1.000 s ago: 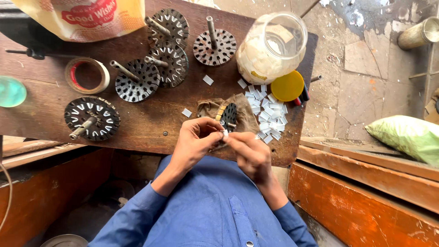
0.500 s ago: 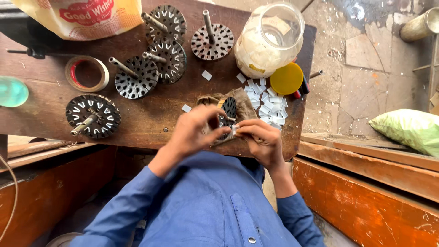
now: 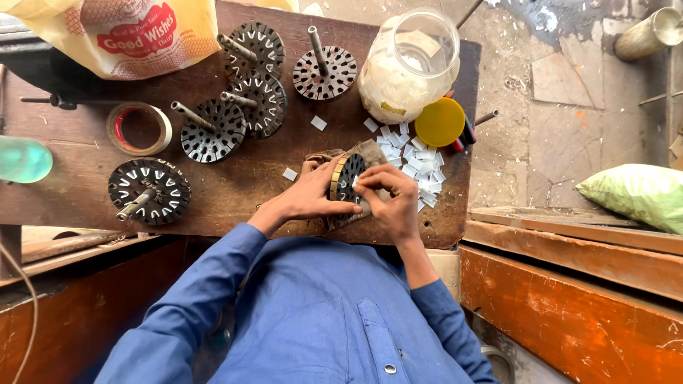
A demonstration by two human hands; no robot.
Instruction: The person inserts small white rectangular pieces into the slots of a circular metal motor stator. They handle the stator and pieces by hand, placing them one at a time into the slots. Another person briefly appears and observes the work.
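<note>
Head view: both hands hold a slotted metal rotor core (image 3: 348, 178) on edge over a cloth at the table's (image 3: 85, 195) near edge.

Left hand (image 3: 307, 195) grips the core's brass-coloured rim from the left, and right hand (image 3: 388, 199) pinches at its slotted face from the right, touching it; the core's axis lies roughly along the table. Just beyond the right hand lies a scatter of white paper slips (image 3: 413, 158). Behind them a clear jar (image 3: 409, 65) leans open, holding more white slips, its yellow lid (image 3: 440, 121) beside it. Five other cores with shafts (image 3: 149, 190) lie well to the left.
</note>
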